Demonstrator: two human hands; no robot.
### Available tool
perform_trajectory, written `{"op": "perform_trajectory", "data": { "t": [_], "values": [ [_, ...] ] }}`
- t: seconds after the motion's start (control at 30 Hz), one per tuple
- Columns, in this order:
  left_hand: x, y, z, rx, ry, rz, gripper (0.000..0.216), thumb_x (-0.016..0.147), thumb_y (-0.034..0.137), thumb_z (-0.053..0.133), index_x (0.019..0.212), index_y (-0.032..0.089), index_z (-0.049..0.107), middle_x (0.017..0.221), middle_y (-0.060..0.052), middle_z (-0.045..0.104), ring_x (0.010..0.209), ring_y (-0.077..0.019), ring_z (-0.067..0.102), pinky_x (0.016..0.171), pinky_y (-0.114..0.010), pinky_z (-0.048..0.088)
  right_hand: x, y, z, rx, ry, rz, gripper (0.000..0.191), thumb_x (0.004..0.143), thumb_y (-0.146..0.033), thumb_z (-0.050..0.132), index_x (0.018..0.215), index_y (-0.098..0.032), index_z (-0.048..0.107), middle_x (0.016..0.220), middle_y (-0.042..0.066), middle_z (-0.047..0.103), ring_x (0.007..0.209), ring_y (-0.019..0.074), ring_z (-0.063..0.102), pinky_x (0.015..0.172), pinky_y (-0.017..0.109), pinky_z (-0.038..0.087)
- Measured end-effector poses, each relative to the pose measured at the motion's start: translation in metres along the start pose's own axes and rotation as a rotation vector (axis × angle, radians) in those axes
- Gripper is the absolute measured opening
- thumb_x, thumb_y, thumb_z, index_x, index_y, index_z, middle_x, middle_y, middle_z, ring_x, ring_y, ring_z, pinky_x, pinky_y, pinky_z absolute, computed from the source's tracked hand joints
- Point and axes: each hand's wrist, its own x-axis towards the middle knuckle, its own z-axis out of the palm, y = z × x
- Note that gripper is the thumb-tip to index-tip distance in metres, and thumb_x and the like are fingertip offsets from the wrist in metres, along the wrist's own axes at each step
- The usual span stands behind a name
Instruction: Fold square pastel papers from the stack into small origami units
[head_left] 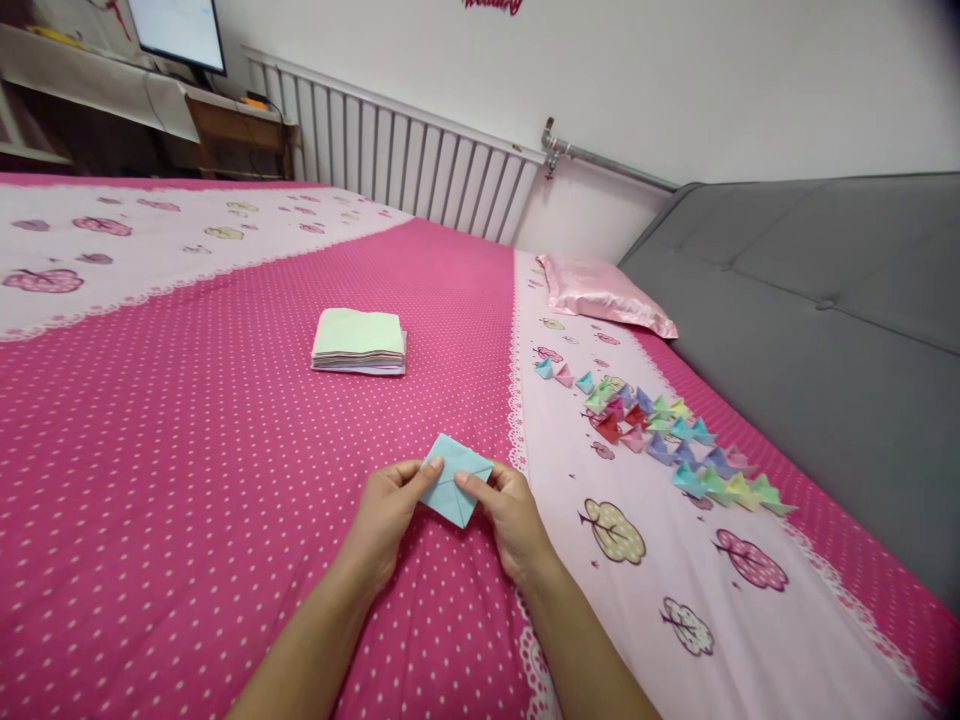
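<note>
A light blue folded sheet of origami paper (452, 503) is held between my two hands, just above the pink dotted bedspread. Crease lines and folded flaps show on its upper face. My left hand (386, 510) pinches its left corner, thumb on top and fingers beneath. On the opposite side, my right hand (514, 515) grips the right edge the same way, its thumb resting near the centre of the paper. The fingers under the sheet are mostly hidden.
A stack of coloured paper (360, 335) lies ahead on the bedspread (247, 420). Several small folded paper boats (660, 430) stand in rows at the right. Beyond them are a pink pillow (600, 290) and a grey headboard (817, 310). A radiator (405, 140) lines the wall.
</note>
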Motion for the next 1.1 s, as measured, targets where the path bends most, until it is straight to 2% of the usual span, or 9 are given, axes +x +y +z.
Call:
{"op": "perform_trajectory", "data": {
  "t": [0.13,0.27,0.37,0.5,0.67,0.73,0.83,0.97,1.1],
  "values": [
    [0.004,-0.004,-0.003,0.16,0.097,0.146,0.036,0.072,0.039,0.06,0.094,0.01,0.062,0.084,-0.01,0.068,0.072,-0.0189,0.062,0.066,-0.029,0.048,0.003,0.004,-0.003,-0.092,0.055,0.08,0.026,0.063,-0.035,0.07,0.074,-0.011,0.066,0.06,0.002,0.064,0.047,0.0093,0.052,0.043,0.019,0.038],
    [0.006,-0.009,-0.005,0.681,0.234,0.497,0.039,0.078,0.031,0.052,0.113,0.014,0.054,0.113,-0.013,0.059,0.103,-0.0233,0.055,0.089,-0.037,0.042,0.007,0.012,-0.008,-0.261,0.156,0.064,0.029,0.063,-0.039,0.068,0.073,-0.012,0.065,0.058,0.001,0.063,0.043,0.0092,0.05,0.042,0.02,0.037],
    [0.005,-0.014,-0.004,0.97,0.098,0.65,0.033,0.082,0.027,0.044,0.109,0.015,0.057,0.117,-0.011,0.058,0.113,-0.0218,0.049,0.098,-0.037,0.036,0.01,0.016,-0.013,-0.496,0.188,-0.031,0.028,0.066,-0.042,0.063,0.067,-0.014,0.064,0.052,0.0,0.06,0.042,0.012,0.052,0.043,0.023,0.036],
    [0.004,-0.023,-0.002,1.229,-0.073,0.607,0.036,0.082,0.023,0.04,0.113,0.013,0.056,0.121,-0.012,0.056,0.116,-0.0225,0.047,0.097,-0.038,0.038,0.01,0.015,-0.018,-0.857,0.249,-0.121,0.024,0.068,-0.041,0.06,0.062,-0.018,0.061,0.047,-0.001,0.055,0.045,0.0153,0.052,0.046,0.025,0.035],
    [0.004,-0.029,-0.001,1.448,-0.155,0.62,0.043,0.083,0.025,0.039,0.122,0.009,0.048,0.129,-0.014,0.047,0.122,-0.0245,0.04,0.102,-0.043,0.031,0.008,0.007,-0.016,-1.079,0.381,-0.325,0.037,0.065,-0.028,0.062,0.1,-0.018,0.058,0.078,0.005,0.061,0.074,0.0227,0.058,0.067,0.034,0.044],
    [0.003,-0.029,0.0,1.51,-0.178,0.624,0.045,0.084,0.028,0.037,0.124,0.009,0.046,0.132,-0.015,0.044,0.124,-0.0245,0.037,0.104,-0.044,0.028,0.007,0.005,-0.014,-1.112,0.326,-0.436,0.038,0.07,-0.025,0.056,0.108,-0.018,0.056,0.1,0.01,0.059,0.093,0.0246,0.055,0.08,0.036,0.043],
    [0.0,-0.027,0.0,1.595,-0.204,0.614,0.048,0.086,0.03,0.031,0.127,0.008,0.043,0.135,-0.015,0.038,0.127,-0.024,0.031,0.105,-0.043,0.024,0.004,0.004,-0.01,-1.132,0.034,-0.492,0.039,0.082,-0.026,0.044,0.12,-0.02,0.05,0.121,0.01,0.053,0.114,0.0238,0.045,0.098,0.04,0.032],
    [-0.004,-0.028,0.0,1.65,-0.228,0.653,0.051,0.085,0.025,0.03,0.134,0.01,0.032,0.138,-0.014,0.033,0.129,-0.0233,0.028,0.106,-0.041,0.02,-0.001,0.007,-0.009,-1.111,-0.328,-0.323,0.052,0.09,-0.038,0.032,0.138,-0.021,0.022,0.142,0.006,0.029,0.132,0.0215,0.022,0.108,0.045,0.011],
    [-0.006,-0.03,-0.001,1.699,-0.271,0.653,0.053,0.085,0.025,0.028,0.137,0.012,0.026,0.141,-0.012,0.027,0.131,-0.0239,0.022,0.107,-0.04,0.015,-0.005,0.01,-0.013,-1.096,-0.416,-0.221,0.063,0.088,-0.049,0.029,0.139,-0.021,0.006,0.147,0.003,0.007,0.135,0.0197,0.006,0.109,0.042,0.005]
  ]
}}
